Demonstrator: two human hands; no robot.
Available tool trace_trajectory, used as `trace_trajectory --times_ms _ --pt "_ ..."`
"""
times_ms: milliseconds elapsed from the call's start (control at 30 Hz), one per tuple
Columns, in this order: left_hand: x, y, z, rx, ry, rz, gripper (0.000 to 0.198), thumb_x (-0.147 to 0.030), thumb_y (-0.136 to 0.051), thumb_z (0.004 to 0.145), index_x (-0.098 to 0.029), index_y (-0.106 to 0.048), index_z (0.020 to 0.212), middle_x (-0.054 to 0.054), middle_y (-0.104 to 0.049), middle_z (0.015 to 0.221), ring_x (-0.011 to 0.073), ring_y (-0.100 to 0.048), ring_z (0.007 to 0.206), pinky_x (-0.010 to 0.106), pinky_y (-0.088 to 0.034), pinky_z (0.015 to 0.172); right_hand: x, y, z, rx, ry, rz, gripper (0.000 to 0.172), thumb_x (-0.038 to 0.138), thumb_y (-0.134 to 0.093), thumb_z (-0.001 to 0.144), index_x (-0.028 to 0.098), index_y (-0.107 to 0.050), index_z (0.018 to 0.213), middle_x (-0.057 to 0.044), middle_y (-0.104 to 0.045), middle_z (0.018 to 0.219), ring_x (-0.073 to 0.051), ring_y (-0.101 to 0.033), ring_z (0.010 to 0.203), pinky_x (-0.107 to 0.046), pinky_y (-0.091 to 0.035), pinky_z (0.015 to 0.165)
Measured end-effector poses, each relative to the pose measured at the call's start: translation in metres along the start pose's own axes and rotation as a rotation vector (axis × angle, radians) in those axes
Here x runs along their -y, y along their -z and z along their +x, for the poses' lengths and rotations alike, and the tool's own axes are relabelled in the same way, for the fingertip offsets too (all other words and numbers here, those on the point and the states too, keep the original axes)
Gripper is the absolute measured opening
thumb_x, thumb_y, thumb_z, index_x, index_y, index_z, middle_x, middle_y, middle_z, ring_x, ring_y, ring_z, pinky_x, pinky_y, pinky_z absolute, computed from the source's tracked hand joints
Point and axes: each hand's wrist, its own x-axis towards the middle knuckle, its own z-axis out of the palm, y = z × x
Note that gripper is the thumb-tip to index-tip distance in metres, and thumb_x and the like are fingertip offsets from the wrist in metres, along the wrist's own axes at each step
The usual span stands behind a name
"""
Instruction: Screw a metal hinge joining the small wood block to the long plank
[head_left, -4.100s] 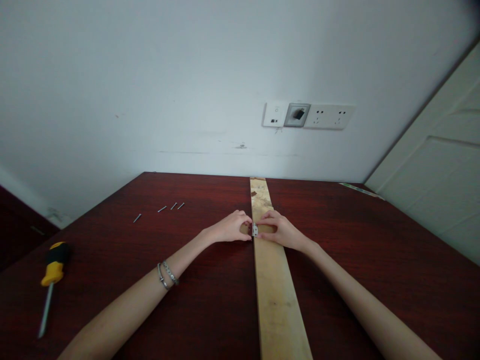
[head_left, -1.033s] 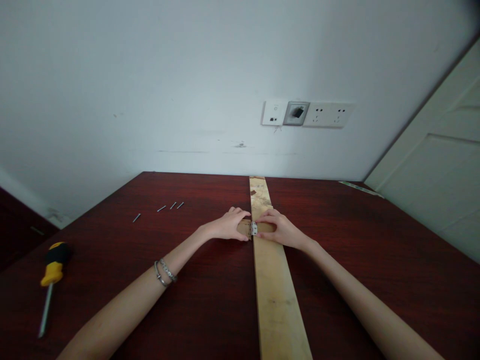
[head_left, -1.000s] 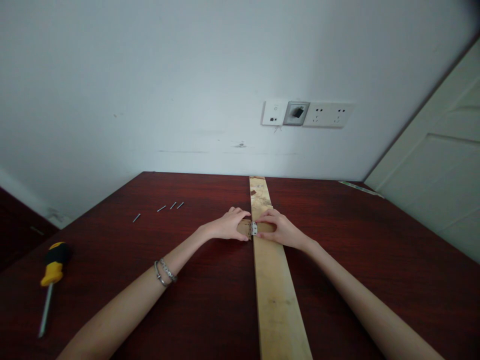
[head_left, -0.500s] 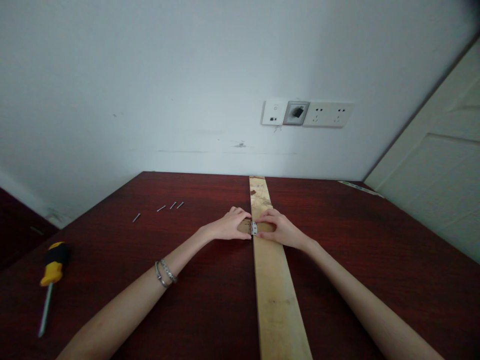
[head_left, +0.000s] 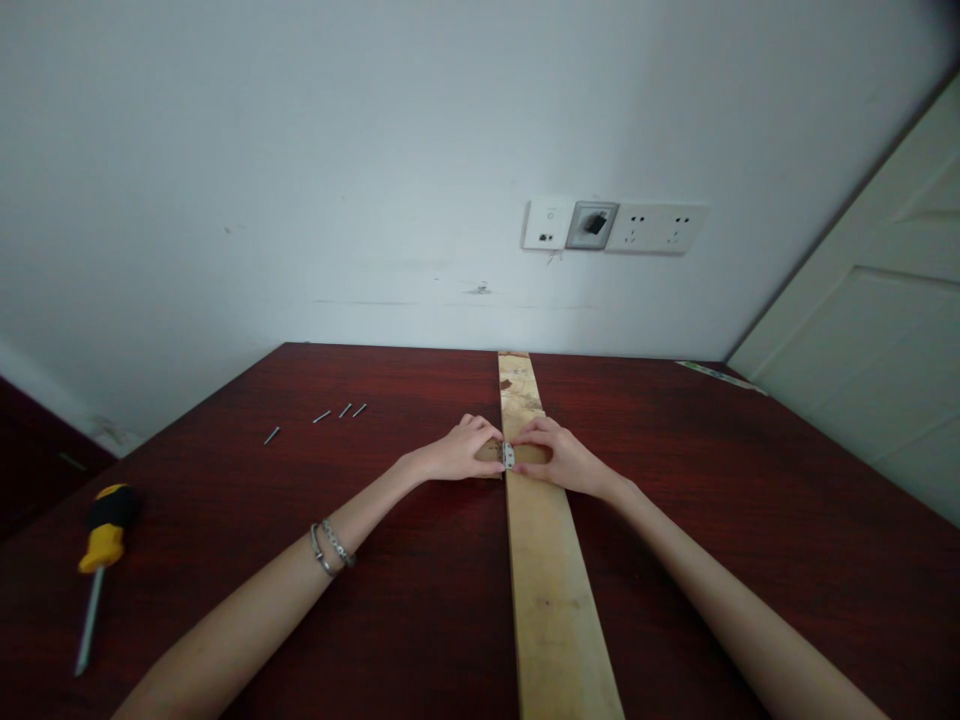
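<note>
A small silvery metal hinge (head_left: pixel 509 456) sits at the left edge of a long, pale wooden board (head_left: pixel 559 600). A short wooden piece (head_left: pixel 490 451) meets the board from the left, partly covered by my left hand (head_left: pixel 459 450). The left thumb and fingers are curled to either side of that piece, with their tips at the hinge's left side. From the right, my right hand (head_left: pixel 566 460) reaches across the board, its thumb and fingertips pinching at the hinge's right side. Exactly how the hinge leaves lie under the fingertips is hard to make out.
Several screws (head_left: pixel 345 410) lie on the dark red tabletop (head_left: pixel 405 620) at the left. A yellow-and-black screwdriver (head_left: pixel 105 540) rests nearer the left edge. Behind the table is a white wall with sockets (head_left: pixel 656 228); a white door (head_left: pixel 892 300) stands at the right.
Almost nothing differs. The fingers of both hands stay at the hinge, with only a very slight shift of the left thumb toward it.
</note>
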Motion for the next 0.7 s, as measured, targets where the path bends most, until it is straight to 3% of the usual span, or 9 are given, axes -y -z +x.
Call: trace_trajectory --times_ms 700 --pt "0.0031 -0.0029 0.0018 0.010 0.001 0.004 0.042 -0.042 -0.064 0.080 -0.016 -0.055 0.111 0.009 -0.048 0.111 0.0256 -0.039 0.109 0.039 -0.035 0.097 -0.0003 -0.0003 -0.0001 0.003 -0.005 -0.004 0.034 0.036 -0.070 0.075 0.021 -0.068 0.107 -0.007 -0.058 0.102 -0.021 -0.055 0.098 -0.037 -0.045 0.093"
